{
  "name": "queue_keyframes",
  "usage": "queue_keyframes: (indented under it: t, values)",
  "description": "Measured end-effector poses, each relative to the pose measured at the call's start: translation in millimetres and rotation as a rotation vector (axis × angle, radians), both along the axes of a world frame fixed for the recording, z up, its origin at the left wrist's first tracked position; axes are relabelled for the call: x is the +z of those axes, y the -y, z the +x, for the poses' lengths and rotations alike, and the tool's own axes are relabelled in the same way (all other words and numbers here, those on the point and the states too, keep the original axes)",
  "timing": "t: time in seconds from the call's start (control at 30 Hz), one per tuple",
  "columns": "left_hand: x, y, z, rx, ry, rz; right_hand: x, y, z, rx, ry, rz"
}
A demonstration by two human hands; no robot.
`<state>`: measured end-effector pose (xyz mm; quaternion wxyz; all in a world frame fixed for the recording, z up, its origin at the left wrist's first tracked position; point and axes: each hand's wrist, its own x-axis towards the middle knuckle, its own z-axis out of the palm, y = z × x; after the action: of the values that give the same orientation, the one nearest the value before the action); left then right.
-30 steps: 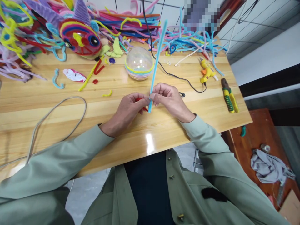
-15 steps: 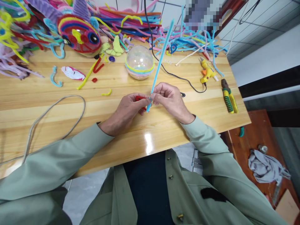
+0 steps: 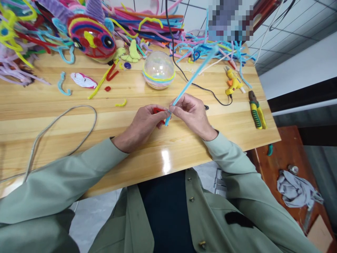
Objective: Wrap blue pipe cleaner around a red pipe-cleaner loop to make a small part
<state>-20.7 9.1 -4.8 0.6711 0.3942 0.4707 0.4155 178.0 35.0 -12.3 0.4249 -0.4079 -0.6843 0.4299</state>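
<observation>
Pipe cleaner (image 3: 192, 79), light blue, long, slim and aslant

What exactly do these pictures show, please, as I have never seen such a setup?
There is no machine here: a person works bare-handed, seen by one camera worn on the head. The right hand pinches a light-blue fuzzy strip near its lower end; the left hand meets it there and also holds a red object, mostly hidden. On the wooden table, a clear ball with coloured bands stands beyond the hands, a yellow glue gun and pliers lie to the right, and more strips are heaped at the back.
</observation>
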Motion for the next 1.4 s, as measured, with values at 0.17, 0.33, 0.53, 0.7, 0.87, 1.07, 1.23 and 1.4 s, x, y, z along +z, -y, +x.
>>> queue_keyframes:
  t: [0.17, 0.33, 0.53, 0.7, 0.87, 1.07, 1.23, 1.4]
  values:
    - [-5.0, 0, -1, 0.079, -0.002, 0.022, -2.3, 3, 5, 0.017, 0.246, 0.401]
    - [-12.2, 0, 0, 0.143, 0.042, 0.082, -3.4, 3, 9, 0.098, 0.386, 0.834]
    - [-15.7, 0, 0, 0.168, 0.131, 0.093, -3.0, 6, 9, 0.054, 0.465, 0.955]
    - [-11.9, 0, 1, 0.167, 0.18, 0.087, 0.2, 10, 8, 0.025, 0.35, 0.83]
    - [-12.1, 1, 1, 0.187, 0.093, 0.186, 6.3, 10, 4, -0.112, 0.053, 0.222]
    - [-14.9, 3, 1, 0.189, 0.067, 0.23, 13.9, 9, -7, 0.028, -0.13, -0.261]
    - [-10.8, 6, 2, 0.159, 0.065, 0.203, 12.5, 9, -10, 0.003, -0.123, -0.253]
    - [-2.5, 8, 2, 0.133, 0.052, 0.178, 9.5, 9, -9, -0.007, -0.091, -0.206]
